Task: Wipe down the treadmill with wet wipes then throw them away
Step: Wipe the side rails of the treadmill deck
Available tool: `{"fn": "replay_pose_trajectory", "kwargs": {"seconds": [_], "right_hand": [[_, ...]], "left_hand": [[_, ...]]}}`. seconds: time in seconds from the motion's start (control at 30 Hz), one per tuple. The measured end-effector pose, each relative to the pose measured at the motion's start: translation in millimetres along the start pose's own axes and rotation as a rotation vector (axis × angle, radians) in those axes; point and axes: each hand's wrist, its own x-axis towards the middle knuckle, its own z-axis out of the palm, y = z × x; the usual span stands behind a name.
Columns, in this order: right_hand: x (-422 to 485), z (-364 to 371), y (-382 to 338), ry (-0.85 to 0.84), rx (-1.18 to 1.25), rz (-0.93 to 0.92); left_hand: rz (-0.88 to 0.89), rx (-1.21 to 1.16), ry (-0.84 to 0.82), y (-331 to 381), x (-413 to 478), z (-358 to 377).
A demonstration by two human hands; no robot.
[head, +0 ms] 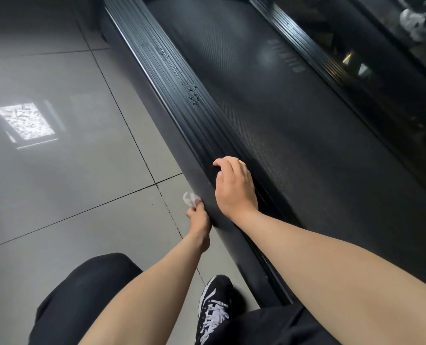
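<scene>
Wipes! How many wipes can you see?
1. A crumpled white wipe is pinched in the left hand, against the treadmill on its outer side near the floor. The white blur at top right is too unclear to tell; more could be hidden.

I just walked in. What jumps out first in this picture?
A dark treadmill fills the right side. Near the middle, the left hand pinches a white wipe against the treadmill's outer edge, while the right hand rests on its ribbed side rail. Wet drops glisten farther up that rail.
</scene>
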Motion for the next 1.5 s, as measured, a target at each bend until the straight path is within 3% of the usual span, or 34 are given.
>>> {"fn": "replay_pose_trajectory", "kwargs": {"seconds": [0.07, 0.3, 0.47, 0.6, 0.77, 0.9, 1.17, 1.23, 1.4, 1.5], "right_hand": [[0, 1, -1, -0.002, 0.0, 0.003], [2, 1, -1, 0.021, 0.051, 0.02], [1, 0, -1, 0.034, 0.106, 0.04], [2, -2, -2, 0.032, 0.124, 0.059], [2, -2, -1, 0.025, 0.103, 0.062], [2, -3, -1, 0.007, 0.107, 0.069], [11, -3, -6, 0.032, 0.132, 0.15], [14, -2, -6, 0.04, 0.133, 0.163], [12, 2, -5, 0.058, 0.05, 0.125], [11, 2, -6, 0.063, 0.032, 0.114]], "left_hand": [[0.017, -0.01, 0.016, 2, -4, 3], [0.376, 0.135, 0.072, 46, -18, 18], [0.495, 0.234, 0.01, 16, -23, 16], [0.528, 0.254, -0.016, 11, -30, 16], [0.592, 0.216, 0.075, 59, -24, 26], [0.512, 0.176, 0.083, 90, -15, 23], [0.717, 0.426, -0.071, 41, -35, 10], [0.705, 0.453, -0.06, 45, -34, 8], [0.437, 0.333, -0.017, 70, -11, 8], [0.388, 0.297, -0.041, 58, -7, 5]]}}
